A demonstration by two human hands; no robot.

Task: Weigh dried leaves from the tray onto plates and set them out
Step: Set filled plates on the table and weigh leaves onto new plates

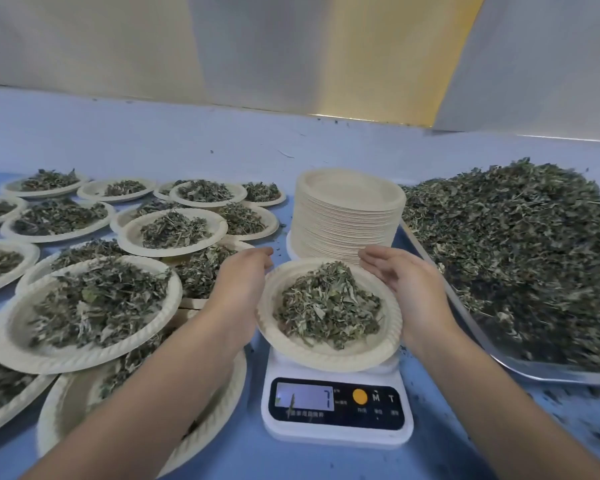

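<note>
Flanks the leaf-filled plate (326, 355) on the scale (336, 427) with left hand (246, 275) and right hand (406, 285), fingers nearly straight, gripping nothing; rim contact unclear. Just right of right hand, tray (541, 373) of leaves.

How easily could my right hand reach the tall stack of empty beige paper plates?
Probably easily, yes: the right hand is just in front of the tall stack of beige paper plates, with nothing between them.

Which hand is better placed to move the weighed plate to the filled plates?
Probably the left hand: it is beside the plate on the side of the filled plates; the right hand is nearer the tray.
</note>
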